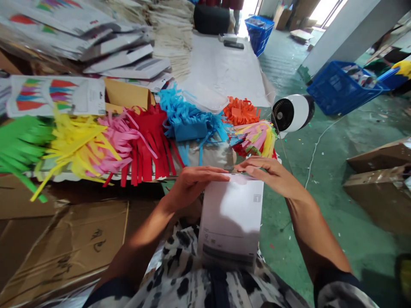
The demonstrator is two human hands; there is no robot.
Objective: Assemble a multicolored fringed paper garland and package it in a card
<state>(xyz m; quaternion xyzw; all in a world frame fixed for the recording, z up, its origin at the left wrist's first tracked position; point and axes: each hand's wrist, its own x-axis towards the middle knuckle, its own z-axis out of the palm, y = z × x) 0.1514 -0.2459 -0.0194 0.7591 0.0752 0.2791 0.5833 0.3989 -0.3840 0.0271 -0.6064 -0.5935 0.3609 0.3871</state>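
Observation:
A flat white box [230,218] with small grey print stands upright against my body, its top edge away from me. My left hand [196,183] is closed on the box's upper left corner, the fingers lying along the top edge. At the upper right corner my right hand [269,172] grips the same edge, thumb and fingers close together. What the fingertips do behind the edge is hidden. Just beyond the hands, on the table's edge, lie a multicoloured bundle of paper strips [260,139] and a blue fringed pile [192,124].
Red [149,141], pink [115,139], yellow [75,143] and green fringes [22,141] line the table edge leftward. White packages [125,60] are stacked behind. A fan [293,113] stands right, near a blue crate [343,87]. Cardboard boxes [93,231] lie lower left.

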